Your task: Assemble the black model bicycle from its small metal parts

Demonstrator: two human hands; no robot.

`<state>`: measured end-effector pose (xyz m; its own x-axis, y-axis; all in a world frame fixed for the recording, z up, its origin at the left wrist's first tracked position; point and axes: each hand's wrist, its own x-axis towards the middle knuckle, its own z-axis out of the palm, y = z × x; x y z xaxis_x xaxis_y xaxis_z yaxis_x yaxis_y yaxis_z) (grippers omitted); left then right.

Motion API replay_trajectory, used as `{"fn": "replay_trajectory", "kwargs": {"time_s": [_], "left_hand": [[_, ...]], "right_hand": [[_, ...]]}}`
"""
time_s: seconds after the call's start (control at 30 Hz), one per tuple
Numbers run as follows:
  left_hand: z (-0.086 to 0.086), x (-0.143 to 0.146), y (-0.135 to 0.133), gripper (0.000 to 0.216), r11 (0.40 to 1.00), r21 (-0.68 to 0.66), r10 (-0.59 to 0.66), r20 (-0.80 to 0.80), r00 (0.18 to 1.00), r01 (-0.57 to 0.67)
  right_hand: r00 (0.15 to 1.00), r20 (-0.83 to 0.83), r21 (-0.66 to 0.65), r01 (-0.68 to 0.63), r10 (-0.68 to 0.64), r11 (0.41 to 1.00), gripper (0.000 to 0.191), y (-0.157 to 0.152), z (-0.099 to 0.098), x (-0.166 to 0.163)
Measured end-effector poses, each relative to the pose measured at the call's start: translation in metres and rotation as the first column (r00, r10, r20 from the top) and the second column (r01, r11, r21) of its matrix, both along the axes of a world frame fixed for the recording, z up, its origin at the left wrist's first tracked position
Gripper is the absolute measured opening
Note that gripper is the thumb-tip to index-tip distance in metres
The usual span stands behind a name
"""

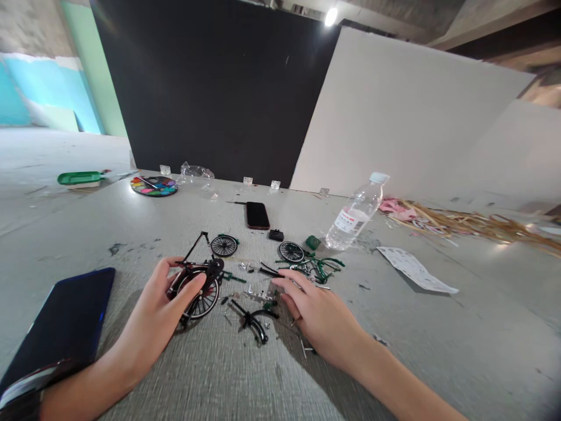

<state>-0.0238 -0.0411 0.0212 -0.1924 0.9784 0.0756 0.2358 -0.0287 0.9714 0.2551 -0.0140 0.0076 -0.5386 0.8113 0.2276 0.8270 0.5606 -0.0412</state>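
Note:
My left hand grips a partly built black model bicycle, thumb and fingers round its rear wheel and frame. My right hand lies low over loose small parts, its fingers stretched toward them and holding nothing that I can see. Black handlebars lie between the hands. Two loose wheels, one behind the bicycle and another to its right, lie flat. Green frame pieces are beside the second wheel.
A dark phone lies behind the parts, a clear water bottle leans at right. A printed sheet lies right, straw-like strips beyond it. A dark tablet rests at left. A paint palette and green tray sit far left.

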Motion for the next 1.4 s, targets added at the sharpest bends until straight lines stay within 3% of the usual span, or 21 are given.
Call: {"fn": "replay_trajectory", "kwargs": {"time_s": [0.2, 0.3, 0.4, 0.67, 0.93, 1.1, 1.4], "left_hand": [[0.006, 0.003, 0.0, 0.036, 0.999, -0.035, 0.022, 0.053, 0.998, -0.02], [0.003, 0.005, 0.0, 0.036, 1.0, -0.021, 0.002, 0.116, 0.993, 0.0], [-0.002, 0.005, 0.001, 0.033, 1.0, 0.013, -0.02, 0.146, 0.989, 0.018], [0.001, 0.004, 0.001, 0.032, 0.999, 0.021, -0.027, 0.11, 0.994, 0.025], [0.007, 0.006, -0.001, 0.033, 0.999, -0.008, -0.032, 0.143, 0.989, 0.034], [0.002, 0.004, 0.001, 0.033, 1.0, -0.004, -0.019, 0.098, 0.995, 0.019], [-0.003, 0.0, 0.0, 0.038, 0.992, -0.025, -0.12, 0.079, 0.99, 0.123]], "right_hand": [[1.0, 0.01, 0.119, -0.008, 0.007, 0.993, 0.039, -0.011, 0.015, -0.009], [0.988, 0.042, 0.146, -0.15, 0.146, 0.978, 0.037, -0.028, 0.026, -0.023], [0.953, 0.149, 0.072, -0.275, 0.262, 0.959, 0.035, -0.041, 0.029, -0.035], [0.954, 0.235, 0.081, -0.212, 0.189, 0.974, 0.04, -0.034, 0.015, -0.033], [0.963, 0.206, 0.084, -0.192, 0.172, 0.978, 0.043, -0.033, 0.013, -0.032], [0.97, 0.181, 0.059, -0.175, 0.162, 0.983, 0.044, -0.032, 0.012, -0.032], [0.97, 0.17, 0.059, -0.188, 0.175, 0.98, 0.042, -0.032, 0.015, -0.034]]}}
